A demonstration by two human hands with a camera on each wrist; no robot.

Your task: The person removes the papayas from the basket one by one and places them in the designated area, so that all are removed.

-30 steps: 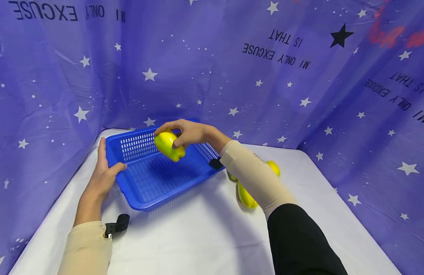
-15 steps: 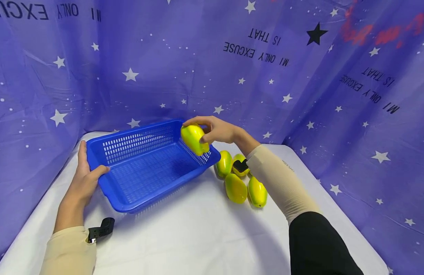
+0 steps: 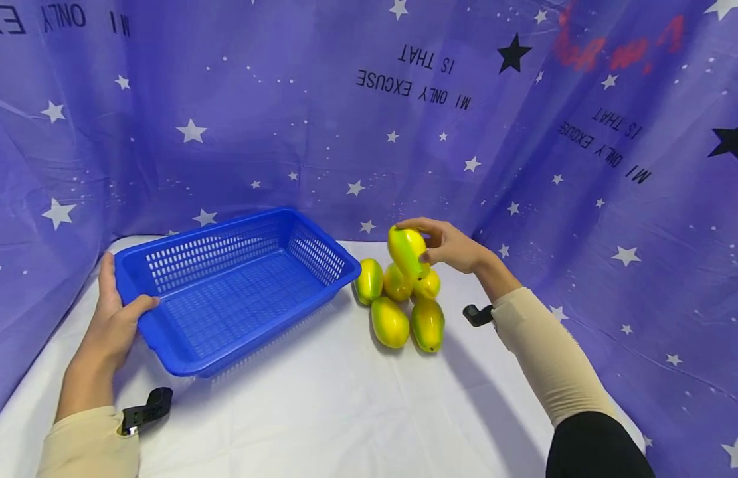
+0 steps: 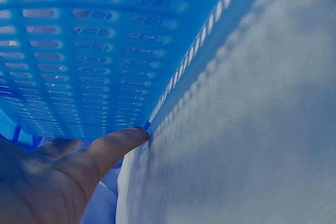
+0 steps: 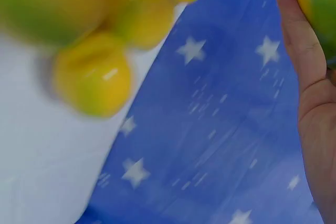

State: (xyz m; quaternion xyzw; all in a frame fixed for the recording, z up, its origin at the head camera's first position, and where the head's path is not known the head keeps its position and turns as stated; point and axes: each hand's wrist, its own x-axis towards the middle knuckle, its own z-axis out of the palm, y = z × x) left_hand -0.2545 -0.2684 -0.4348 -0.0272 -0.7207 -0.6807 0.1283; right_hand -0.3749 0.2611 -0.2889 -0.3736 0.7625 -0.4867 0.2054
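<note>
In the head view my left hand (image 3: 111, 318) grips the left end of a blue plastic basket (image 3: 243, 335), thumb over the rim. The basket's slotted floor is bare. The left wrist view shows the slotted basket wall (image 4: 94, 66) close up, with a finger (image 4: 118, 145) against its lower edge. My right hand (image 3: 455, 247) pinches a yellow-green papaya (image 3: 408, 251) just above several similar papayas (image 3: 390, 324) grouped on the white table, right of the basket. At the right edge of the right wrist view, the held papaya (image 5: 321, 17) is only partly seen.
A white cloth (image 3: 297, 411) covers the table. Purple star-printed curtains (image 3: 273, 133) hang close behind and at both sides. Black wrist cameras (image 3: 477, 315) sit on both wrists.
My right hand has carried the papaya rightward, from over the basket to above the grouped papayas. My left hand keeps its grip on the basket. The head view has turned right.
</note>
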